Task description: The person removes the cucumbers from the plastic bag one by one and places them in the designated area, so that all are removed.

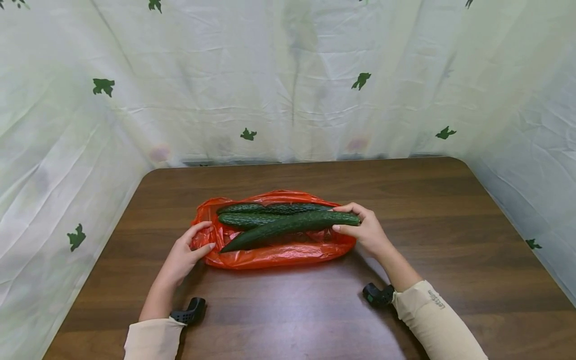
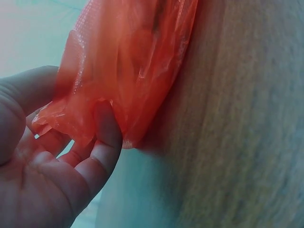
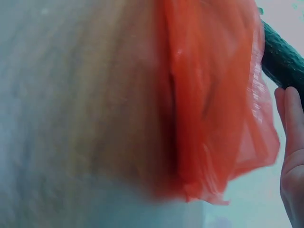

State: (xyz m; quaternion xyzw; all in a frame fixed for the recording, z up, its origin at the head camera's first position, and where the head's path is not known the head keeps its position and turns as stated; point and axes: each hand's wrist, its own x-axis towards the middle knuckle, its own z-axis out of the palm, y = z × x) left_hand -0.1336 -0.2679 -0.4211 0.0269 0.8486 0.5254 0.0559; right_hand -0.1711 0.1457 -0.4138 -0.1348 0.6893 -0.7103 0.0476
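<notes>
On the brown counter (image 1: 288,310), the left hand (image 1: 182,257) pinches the left edge of the orange bag (image 1: 274,255). The right hand's (image 1: 366,230) grip curls round the front cucumber (image 1: 288,226), lying across the bag. Two more cucumbers (image 1: 256,214) lie just behind; the leaf-print curtain (image 1: 288,80) hangs beyond.

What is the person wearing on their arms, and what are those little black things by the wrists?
Both arms wear long cream sleeves. The right sleeve has small grey lettering near the cuff; the left sleeve looks plain. The hands are bare. A small black device sits at each wrist, the right one with a green spot, the left one ridged.
</notes>
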